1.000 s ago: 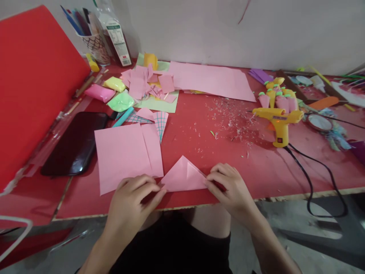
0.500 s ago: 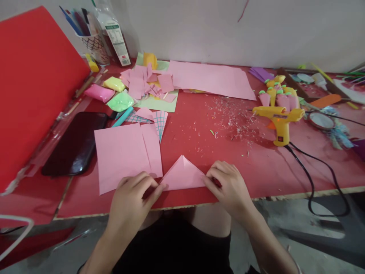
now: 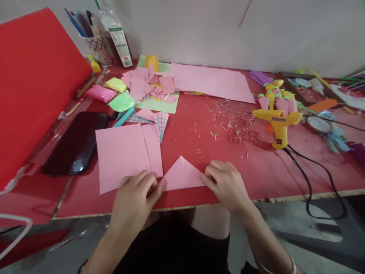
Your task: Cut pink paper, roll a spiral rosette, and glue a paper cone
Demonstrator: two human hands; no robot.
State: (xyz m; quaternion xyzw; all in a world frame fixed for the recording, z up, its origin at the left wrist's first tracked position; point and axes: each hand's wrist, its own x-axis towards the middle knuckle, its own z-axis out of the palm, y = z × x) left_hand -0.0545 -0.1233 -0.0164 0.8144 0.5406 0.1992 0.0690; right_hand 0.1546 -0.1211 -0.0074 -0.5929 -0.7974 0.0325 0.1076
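Observation:
A pink sheet of paper (image 3: 182, 176), folded into a triangle, lies near the table's front edge with its peak pointing away from me. My left hand (image 3: 139, 194) pinches its left corner between thumb and fingers. At the opposite corner, my right hand (image 3: 224, 182) grips the paper the same way. The fingertips hide both corner tips. Beside my left hand rest flat pink paper squares (image 3: 122, 156), partly overlapping one another. Just beyond them sit small pink pieces with a blue-green grid (image 3: 161, 123) and a turquoise marker (image 3: 124, 117).
A yellow glue gun (image 3: 279, 127) stands at the right, its black cable looping over the table edge. Paper shreds (image 3: 236, 121) are scattered mid-table. A dark phone (image 3: 76, 142) lies left. Behind are pink strips (image 3: 211, 82), clay packets (image 3: 122, 102), a bottle (image 3: 119, 43) and a pen cup (image 3: 98, 47).
The two layers at the triangle's peak now lie closer together and look flatter. Both hands keep their hold on the corners. The view has shifted slightly.

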